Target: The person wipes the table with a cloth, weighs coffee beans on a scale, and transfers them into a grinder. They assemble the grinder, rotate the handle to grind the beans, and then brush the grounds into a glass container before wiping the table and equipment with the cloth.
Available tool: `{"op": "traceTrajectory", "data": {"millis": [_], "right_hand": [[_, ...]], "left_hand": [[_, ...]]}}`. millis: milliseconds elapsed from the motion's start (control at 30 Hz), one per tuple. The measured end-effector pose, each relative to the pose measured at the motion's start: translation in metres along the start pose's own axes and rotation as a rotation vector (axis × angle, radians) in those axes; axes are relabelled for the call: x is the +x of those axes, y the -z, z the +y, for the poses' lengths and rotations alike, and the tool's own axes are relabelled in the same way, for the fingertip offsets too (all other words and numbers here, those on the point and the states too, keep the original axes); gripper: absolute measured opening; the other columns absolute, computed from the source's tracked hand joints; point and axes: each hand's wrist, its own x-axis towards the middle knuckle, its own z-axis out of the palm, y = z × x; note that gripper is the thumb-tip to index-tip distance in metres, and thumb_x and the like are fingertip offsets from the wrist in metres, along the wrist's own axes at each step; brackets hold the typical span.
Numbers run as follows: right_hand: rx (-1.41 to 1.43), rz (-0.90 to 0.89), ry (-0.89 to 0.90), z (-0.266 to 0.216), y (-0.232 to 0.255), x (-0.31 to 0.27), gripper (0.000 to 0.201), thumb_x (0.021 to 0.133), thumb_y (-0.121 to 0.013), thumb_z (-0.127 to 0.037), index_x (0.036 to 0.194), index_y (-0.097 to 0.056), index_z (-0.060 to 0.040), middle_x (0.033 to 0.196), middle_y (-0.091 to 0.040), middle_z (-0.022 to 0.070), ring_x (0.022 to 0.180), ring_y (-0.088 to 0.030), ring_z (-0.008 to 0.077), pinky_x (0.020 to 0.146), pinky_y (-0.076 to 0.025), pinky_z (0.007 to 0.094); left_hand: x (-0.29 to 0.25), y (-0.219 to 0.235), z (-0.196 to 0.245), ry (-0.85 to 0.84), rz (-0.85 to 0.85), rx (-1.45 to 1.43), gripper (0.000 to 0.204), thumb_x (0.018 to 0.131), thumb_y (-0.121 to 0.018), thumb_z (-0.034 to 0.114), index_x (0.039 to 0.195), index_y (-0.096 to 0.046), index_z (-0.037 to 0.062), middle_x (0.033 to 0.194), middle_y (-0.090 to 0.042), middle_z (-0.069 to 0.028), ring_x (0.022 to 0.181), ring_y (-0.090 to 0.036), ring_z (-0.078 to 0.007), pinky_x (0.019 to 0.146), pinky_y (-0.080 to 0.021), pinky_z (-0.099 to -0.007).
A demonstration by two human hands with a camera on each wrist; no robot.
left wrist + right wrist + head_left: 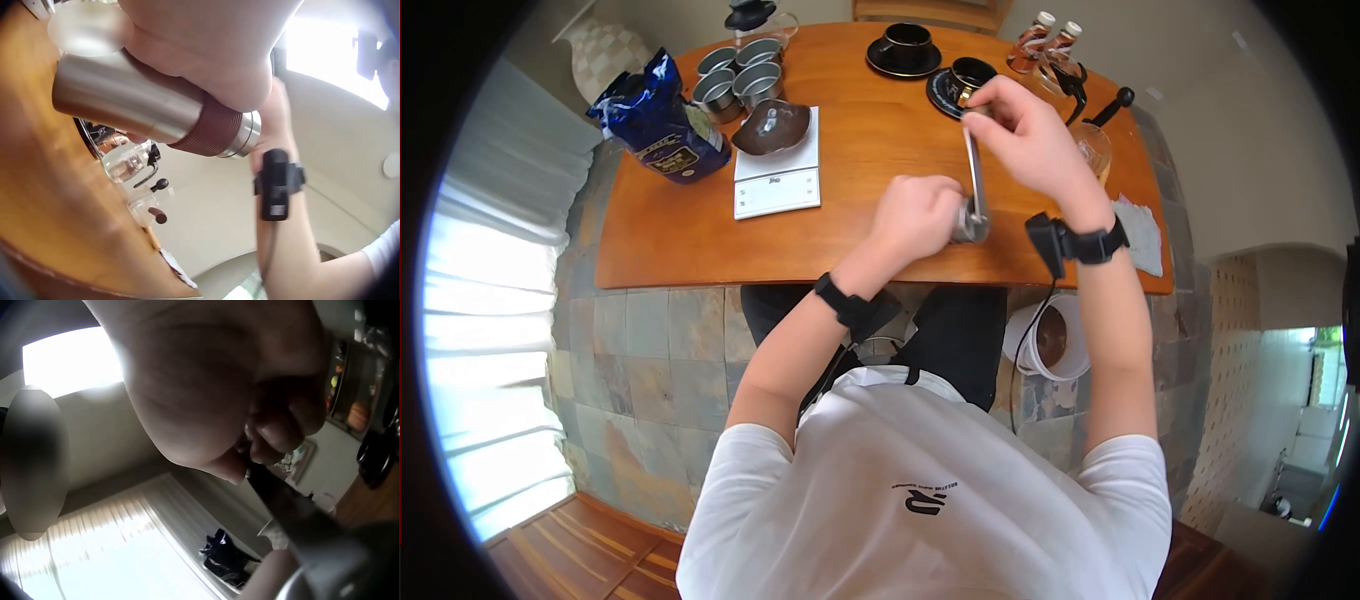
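A steel cylindrical grinder [144, 100] with a dark red band is gripped round its body by the left hand [915, 215], near the table's front edge. In the left wrist view it lies tilted, with the hand [200, 44] over it. The right hand [1035, 140] pinches the far end of the grinder's long metal crank [975, 175]. In the right wrist view the curled fingers of the right hand [219, 381] hold the crank [300, 525], and its knob is hidden.
On the table [880, 140] stand a white scale [778, 195] with a dark dish [772, 128], a blue bag [665, 125], several metal tins [758, 85], black cups [905, 42], two bottles [1030, 42] and a glass pot [1055, 80]. A white bucket [1072, 355] is on the floor.
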Motion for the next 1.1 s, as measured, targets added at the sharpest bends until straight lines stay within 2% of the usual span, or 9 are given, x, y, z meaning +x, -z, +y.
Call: {"op": "traceTrajectory", "data": {"millis": [167,233,433,533,600,700,867,1000,1100], "right_hand": [[-0.098,-0.316,-0.041,-0.026,-0.017,-0.066,0.017,0.087,-0.069,-0.018,0.096,-0.063,-0.0048,0.075,-0.061,0.0018,0.067,-0.054,0.0074,0.06,-0.044,0.0273],[-0.01,-0.258,0.226,-0.054,-0.038,-0.058,0.017,0.087,-0.068,-0.015,0.099,-0.063,-0.0046,0.074,-0.059,0.0009,0.066,-0.054,0.0067,0.06,-0.044,0.026],[0.028,-0.005,-0.057,0.041,0.003,-0.002,0.012,0.091,-0.065,-0.01,0.097,-0.058,-0.0031,0.073,-0.055,-0.0018,0.066,-0.05,0.0036,0.059,-0.041,0.023],[-0.101,-0.233,-0.101,-0.016,-0.016,-0.064,0.014,0.087,-0.069,-0.012,0.097,-0.061,-0.0046,0.073,-0.057,0.0009,0.064,-0.053,0.0071,0.057,-0.041,0.0245],[-0.038,-0.263,0.081,-0.054,-0.035,-0.065,0.015,0.086,-0.07,-0.013,0.097,-0.063,-0.0048,0.073,-0.058,0.0033,0.062,-0.054,0.0098,0.056,-0.041,0.0251],[-0.003,-0.036,0.155,-0.061,-0.031,-0.034,0.016,0.088,-0.068,-0.011,0.1,-0.062,-0.0029,0.075,-0.058,0.0014,0.063,-0.053,0.0081,0.058,-0.044,0.0255],[-0.154,-0.042,-0.151,0.013,0.004,-0.041,0.015,0.089,-0.068,-0.012,0.099,-0.061,-0.0025,0.075,-0.057,0.0022,0.066,-0.05,0.0067,0.058,-0.042,0.0249],[-0.095,-0.247,0.124,-0.071,-0.038,-0.075,0.015,0.087,-0.07,-0.013,0.097,-0.065,-0.004,0.07,-0.057,-0.0003,0.058,-0.05,0.0072,0.058,-0.043,0.0247],[-0.042,-0.078,0.162,-0.083,-0.037,-0.032,0.015,0.088,-0.069,-0.012,0.098,-0.062,-0.0028,0.074,-0.058,-0.0019,0.065,-0.05,0.0058,0.06,-0.042,0.0225]], "left_hand": [[0.04,0.049,-0.04,0.058,0.151,-0.008,0.027,0.086,-0.049,0.019,0.077,-0.069,0.0031,0.079,-0.067,-0.0233,0.072,-0.067,-0.039,0.065,-0.054,-0.0457],[0.038,0.034,-0.035,-0.12,0.139,0.393,0.027,0.086,-0.049,0.018,0.072,-0.066,0.004,0.076,-0.067,-0.0224,0.07,-0.067,-0.0385,0.064,-0.055,-0.0448],[0.015,0.029,-0.017,-0.23,0.057,0.2,0.032,0.088,-0.048,0.017,0.088,-0.073,-0.0029,0.085,-0.069,-0.0252,0.072,-0.069,-0.0345,0.072,-0.055,-0.0399],[0.028,0.063,-0.016,0.408,0.122,-0.539,0.032,0.089,-0.05,0.021,0.083,-0.071,-0.0028,0.085,-0.069,-0.0234,0.074,-0.068,-0.0361,0.071,-0.055,-0.0427],[0.033,0.053,-0.029,-0.053,0.116,0.29,0.03,0.089,-0.051,0.02,0.078,-0.069,0.0005,0.081,-0.069,-0.0216,0.075,-0.068,-0.0379,0.069,-0.055,-0.0464],[0.011,0.005,-0.003,-0.187,-0.027,0.448,0.028,0.087,-0.048,0.018,0.076,-0.069,0.0037,0.079,-0.068,-0.0221,0.072,-0.066,-0.0396,0.067,-0.053,-0.0505],[0.007,0.048,-0.004,0.071,0.041,-0.105,0.029,0.088,-0.049,0.02,0.08,-0.07,0.002,0.08,-0.069,-0.0212,0.072,-0.067,-0.0385,0.065,-0.054,-0.048],[0.023,0.054,-0.015,0.174,0.137,-0.174,0.026,0.086,-0.051,0.019,0.081,-0.07,0.0012,0.079,-0.069,-0.0207,0.069,-0.067,-0.039,0.06,-0.053,-0.047],[0.002,-0.001,-0.014,-0.411,0.128,0.247,0.029,0.085,-0.049,0.02,0.078,-0.07,0.001,0.08,-0.069,-0.0217,0.072,-0.066,-0.0411,0.061,-0.053,-0.0455]]}}
